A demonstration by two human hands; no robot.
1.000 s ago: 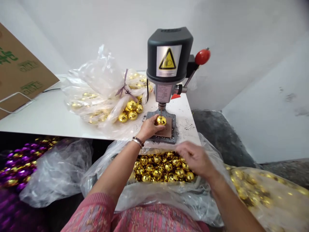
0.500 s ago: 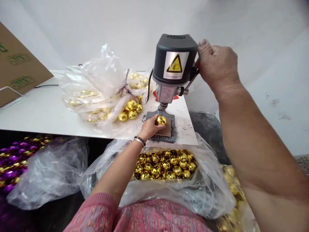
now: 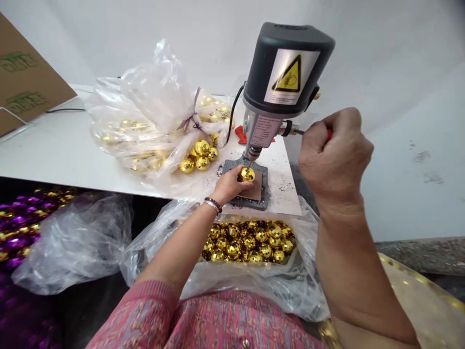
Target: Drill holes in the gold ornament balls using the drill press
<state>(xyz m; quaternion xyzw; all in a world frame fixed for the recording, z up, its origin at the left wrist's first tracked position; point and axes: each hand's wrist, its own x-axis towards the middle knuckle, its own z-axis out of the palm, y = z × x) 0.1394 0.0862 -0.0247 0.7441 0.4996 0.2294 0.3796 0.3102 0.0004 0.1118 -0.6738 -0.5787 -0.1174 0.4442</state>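
Observation:
A small bench drill press (image 3: 286, 68) stands on a white table (image 3: 54, 155). My left hand (image 3: 228, 186) is closed on a faceted gold ball (image 3: 247, 174), pressing it onto the brown pad of the drill base (image 3: 263, 191) right under the bit. My right hand (image 3: 332, 157) is a fist around the red-knobbed feed lever (image 3: 329, 134), pulled down to the right of the drill head. The knob is mostly hidden inside my fist.
A clear bag of gold balls (image 3: 250, 242) sits open in front of my lap. Tied clear bags with more gold balls (image 3: 152, 131) lie on the table's left. Purple and gold balls (image 3: 22, 223) lie lower left. A cardboard sheet (image 3: 25, 92) leans far left.
My right hand rose from the bag of balls to the lever, gripped it, and has pulled it downward. The drill bit has come down onto the gold ball. My left hand stayed put.

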